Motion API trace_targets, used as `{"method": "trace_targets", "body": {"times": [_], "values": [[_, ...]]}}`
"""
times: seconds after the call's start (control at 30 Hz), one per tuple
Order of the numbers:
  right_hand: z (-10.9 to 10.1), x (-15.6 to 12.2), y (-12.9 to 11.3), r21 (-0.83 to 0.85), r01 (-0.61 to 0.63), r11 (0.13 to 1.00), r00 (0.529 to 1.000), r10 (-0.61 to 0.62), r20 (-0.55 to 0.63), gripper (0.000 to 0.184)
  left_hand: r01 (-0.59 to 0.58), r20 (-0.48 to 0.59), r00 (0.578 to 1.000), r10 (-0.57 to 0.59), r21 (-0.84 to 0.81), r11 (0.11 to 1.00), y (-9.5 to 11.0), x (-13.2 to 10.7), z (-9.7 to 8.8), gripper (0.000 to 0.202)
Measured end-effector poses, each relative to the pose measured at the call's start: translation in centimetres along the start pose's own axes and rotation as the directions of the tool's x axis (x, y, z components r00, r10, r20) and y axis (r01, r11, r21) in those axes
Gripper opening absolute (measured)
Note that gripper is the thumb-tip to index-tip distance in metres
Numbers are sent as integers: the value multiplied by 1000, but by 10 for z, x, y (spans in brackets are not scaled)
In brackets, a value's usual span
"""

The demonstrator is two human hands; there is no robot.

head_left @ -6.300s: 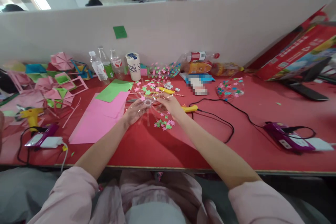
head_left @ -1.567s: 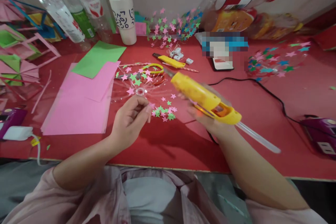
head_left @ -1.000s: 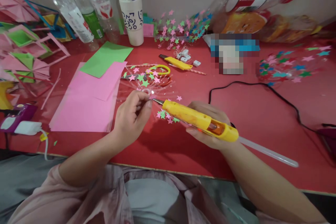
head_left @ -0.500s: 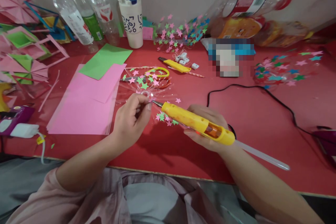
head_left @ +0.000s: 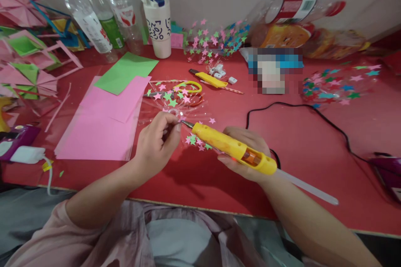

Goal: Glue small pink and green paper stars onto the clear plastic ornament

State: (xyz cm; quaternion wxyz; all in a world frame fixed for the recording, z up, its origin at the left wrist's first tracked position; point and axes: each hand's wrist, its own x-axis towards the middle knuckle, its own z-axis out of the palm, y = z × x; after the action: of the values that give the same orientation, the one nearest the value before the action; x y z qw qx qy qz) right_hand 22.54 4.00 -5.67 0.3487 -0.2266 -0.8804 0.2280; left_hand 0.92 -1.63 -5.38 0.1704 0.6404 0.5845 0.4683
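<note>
My right hand (head_left: 247, 152) grips a yellow hot glue gun (head_left: 233, 148) with a clear glue stick jutting out behind. Its metal nozzle points left and meets the fingertips of my left hand (head_left: 156, 144). That hand is pinched shut on a small piece, probably a pink paper star, too small to be sure. Just beyond the fingers lies a clear plastic bottle-top flower (head_left: 173, 102) spread flat, dotted with pink and green stars. A small heap of loose paper stars (head_left: 196, 141) lies under the gun.
Pink paper sheets (head_left: 100, 125) and a green sheet (head_left: 125, 71) lie at the left. Bottles (head_left: 90, 21) and a white cup (head_left: 158, 21) stand by the wall. A yellow utility knife (head_left: 209, 79), a black cord (head_left: 313, 110) and another starred plastic piece (head_left: 336, 83) lie farther right.
My right hand brought the glue gun down and left until its nozzle met my left fingertips. Over the last half second both hands have stayed nearly still.
</note>
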Motion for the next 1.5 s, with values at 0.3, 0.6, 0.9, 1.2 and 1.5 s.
{"method": "trace_targets", "body": {"times": [0.3,0.6,0.9,1.2,1.5], "values": [[0,0,0,-14,12,1000,1000,-12,2,26,-25,-21,999,25,4,1000,2,2,1,5],[0,1,0,-74,31,997,999,-30,11,30,-134,-32,990,139,132,982,-1,1,-1,4],[-13,3,2,-267,-22,963,986,-24,-167,11,-288,66,957,281,173,942,0,0,-5,5],[-39,3,72,-456,-240,857,943,317,99,14,421,500,843,-199,-383,822,15,-1,0,7],[-31,6,60,-598,-135,790,959,256,121,23,691,699,682,-217,-518,505,13,6,2,9]]}}
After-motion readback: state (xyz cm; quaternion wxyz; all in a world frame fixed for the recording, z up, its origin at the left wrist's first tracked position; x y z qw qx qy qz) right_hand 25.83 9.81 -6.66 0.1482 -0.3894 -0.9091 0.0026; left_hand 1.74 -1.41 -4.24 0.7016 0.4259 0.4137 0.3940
